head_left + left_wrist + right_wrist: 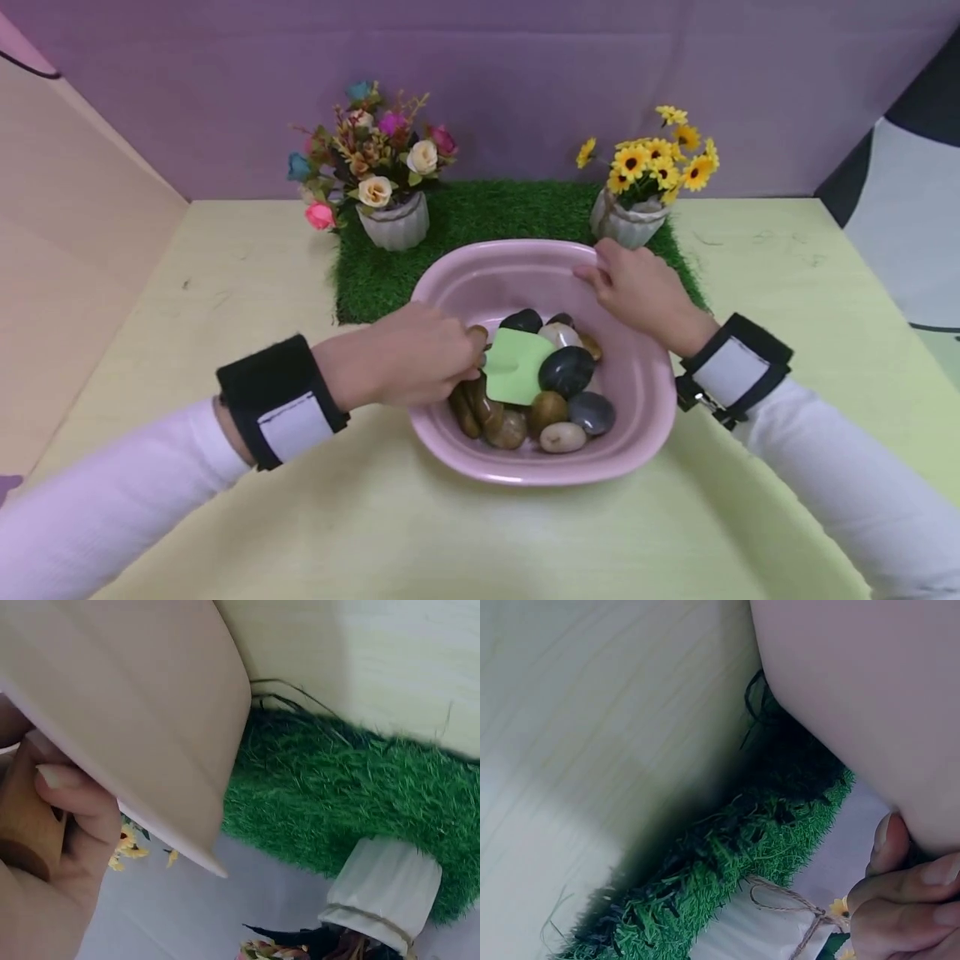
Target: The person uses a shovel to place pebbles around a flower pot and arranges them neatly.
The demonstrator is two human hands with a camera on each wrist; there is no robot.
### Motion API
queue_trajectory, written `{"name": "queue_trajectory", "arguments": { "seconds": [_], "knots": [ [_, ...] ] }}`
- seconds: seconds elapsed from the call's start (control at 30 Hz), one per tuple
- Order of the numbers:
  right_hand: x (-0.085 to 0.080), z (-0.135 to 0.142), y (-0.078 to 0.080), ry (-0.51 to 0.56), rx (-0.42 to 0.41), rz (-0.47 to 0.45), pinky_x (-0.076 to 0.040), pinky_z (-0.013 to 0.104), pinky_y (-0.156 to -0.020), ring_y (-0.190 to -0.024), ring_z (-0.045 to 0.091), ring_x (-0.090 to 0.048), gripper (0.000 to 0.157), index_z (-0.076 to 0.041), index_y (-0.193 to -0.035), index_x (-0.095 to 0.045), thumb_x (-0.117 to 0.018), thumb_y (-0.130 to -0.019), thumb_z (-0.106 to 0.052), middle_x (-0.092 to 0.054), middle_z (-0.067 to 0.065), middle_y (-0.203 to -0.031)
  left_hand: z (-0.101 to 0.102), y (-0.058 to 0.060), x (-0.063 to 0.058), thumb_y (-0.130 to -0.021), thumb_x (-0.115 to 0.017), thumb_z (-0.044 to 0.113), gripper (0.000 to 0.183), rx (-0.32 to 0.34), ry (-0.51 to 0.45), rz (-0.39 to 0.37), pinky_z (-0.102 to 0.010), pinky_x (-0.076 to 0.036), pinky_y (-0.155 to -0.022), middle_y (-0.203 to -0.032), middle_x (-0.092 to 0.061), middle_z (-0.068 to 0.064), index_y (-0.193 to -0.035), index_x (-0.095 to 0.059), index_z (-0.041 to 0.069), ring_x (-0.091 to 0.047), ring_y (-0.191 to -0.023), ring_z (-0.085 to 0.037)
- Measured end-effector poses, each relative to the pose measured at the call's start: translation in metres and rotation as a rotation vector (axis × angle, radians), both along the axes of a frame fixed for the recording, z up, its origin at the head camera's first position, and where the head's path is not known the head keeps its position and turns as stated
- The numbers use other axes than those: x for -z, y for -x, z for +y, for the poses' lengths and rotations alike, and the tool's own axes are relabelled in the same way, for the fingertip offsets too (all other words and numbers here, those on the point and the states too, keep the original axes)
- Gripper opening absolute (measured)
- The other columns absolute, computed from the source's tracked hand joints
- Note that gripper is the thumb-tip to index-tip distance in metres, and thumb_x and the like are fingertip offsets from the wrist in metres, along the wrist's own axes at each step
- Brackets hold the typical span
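Note:
A pink basin (652, 417) holds several smooth stones (566, 371), black, brown, grey and cream. My left hand (420, 354) is over the basin's left side and grips the wooden handle (28, 825) of a small shovel. Its light green blade (516, 367) lies over the stones, pointing right. Most of the handle is hidden by the fist in the head view. At the far right rim, my right hand (641, 287) grips the basin's edge; its fingers (911, 919) show curled against the basin in the right wrist view.
Behind the basin, a green turf mat (495, 212) bears a white pot (397, 223) of mixed flowers at left and a pot (630, 221) of yellow flowers at right. The mat lies on a pale wooden table (337, 517), with a purple backdrop (517, 100) at its rear.

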State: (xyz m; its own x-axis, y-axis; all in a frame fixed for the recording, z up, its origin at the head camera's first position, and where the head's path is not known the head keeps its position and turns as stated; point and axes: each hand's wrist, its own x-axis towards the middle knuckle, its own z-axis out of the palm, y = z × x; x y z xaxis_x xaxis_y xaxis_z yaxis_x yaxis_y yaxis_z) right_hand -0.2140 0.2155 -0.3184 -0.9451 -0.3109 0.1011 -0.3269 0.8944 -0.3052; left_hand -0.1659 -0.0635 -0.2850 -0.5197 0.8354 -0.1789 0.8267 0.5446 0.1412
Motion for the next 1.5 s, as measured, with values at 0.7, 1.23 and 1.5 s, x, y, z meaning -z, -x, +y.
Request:
{"name": "queue_trajectory", "arguments": {
  "seconds": [0.7,1.23,1.5],
  "knots": [
    [0.000,-0.001,0.000,-0.008,0.017,0.021,-0.037,0.032,-0.043,-0.047,0.022,-0.045,0.030,-0.005,-0.084,-0.050,-0.053,-0.102,-0.028,-0.043,0.007,-0.061,-0.005,-0.027,-0.004,-0.092,-0.064,0.016,0.011,-0.008,-0.068,0.003,-0.023,-0.045,-0.051,-0.065,-0.059,0.006,-0.082,-0.066,0.013,-0.051,-0.051,-0.006],
    [0.001,-0.003,0.000,-0.011,0.032,-0.002,-0.039,0.033,-0.045,-0.049,0.023,-0.048,0.028,-0.004,-0.087,-0.051,-0.054,-0.102,-0.028,-0.046,0.008,-0.063,0.012,-0.025,0.021,-0.098,-0.060,0.026,0.017,-0.038,-0.232,-0.217,-0.020,-0.040,-0.055,-0.066,-0.053,0.010,-0.084,-0.060,0.018,-0.048,-0.055,-0.003],
    [0.001,-0.003,0.001,-0.010,0.030,-0.008,-0.038,0.033,-0.045,-0.050,0.023,-0.048,0.029,-0.004,-0.086,-0.051,-0.053,-0.102,-0.029,-0.046,0.008,-0.064,0.009,-0.022,0.026,-0.099,-0.058,0.026,0.017,-0.065,-0.274,-0.279,-0.019,-0.043,-0.057,-0.072,-0.061,0.009,-0.104,-0.069,0.014,-0.051,-0.057,-0.001]
  ]
}}
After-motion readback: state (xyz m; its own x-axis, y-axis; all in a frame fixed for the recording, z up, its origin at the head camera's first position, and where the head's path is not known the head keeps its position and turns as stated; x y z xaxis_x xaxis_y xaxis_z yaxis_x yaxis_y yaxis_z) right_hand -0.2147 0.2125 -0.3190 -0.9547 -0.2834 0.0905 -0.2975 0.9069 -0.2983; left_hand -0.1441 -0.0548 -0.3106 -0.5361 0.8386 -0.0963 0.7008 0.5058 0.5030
